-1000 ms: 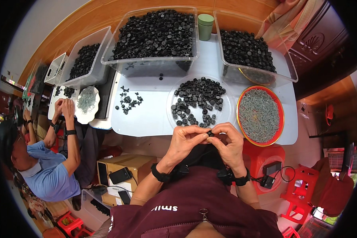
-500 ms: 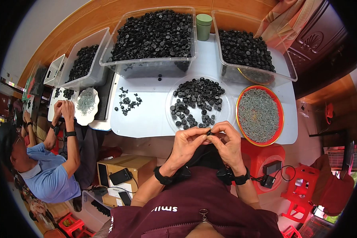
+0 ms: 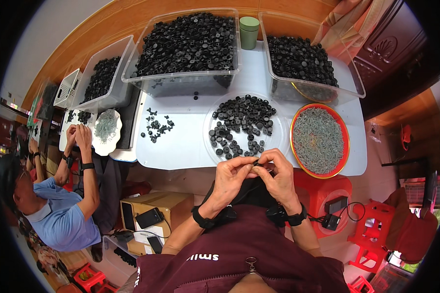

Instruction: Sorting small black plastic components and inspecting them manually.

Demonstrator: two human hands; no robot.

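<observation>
Pinching together at the near edge of the worktop, the left hand (image 3: 232, 178) and right hand (image 3: 281, 177) meet fingertip to fingertip over a small black plastic part (image 3: 257, 166). Both grips are closed down on this part; it is too small and too covered by the fingers to tell its long axis or exact shape. The part lies between the two hands, slightly nearer the right thumb, just below the rim of the clear round plastic plate (image 3: 278, 141).

That plate carries a loose heap of small black ring-shaped pieces (image 3: 242, 124) and sits directly ahead of the hands. Just beside it, on the right, stands a round red-rimmed tray (image 3: 294, 146) filled with grey-green pins (image 3: 319, 140); the right hand is the nearer one to it. A small scatter of black clips (image 3: 156, 128) lies on the white worktop (image 3: 181, 146) to the left. Farther back stand clear plastic bins (image 3: 181, 80) heaped with black parts and a green cylindrical cup (image 3: 249, 32). A second person in a blue shirt (image 3: 63, 219) works at far left.
</observation>
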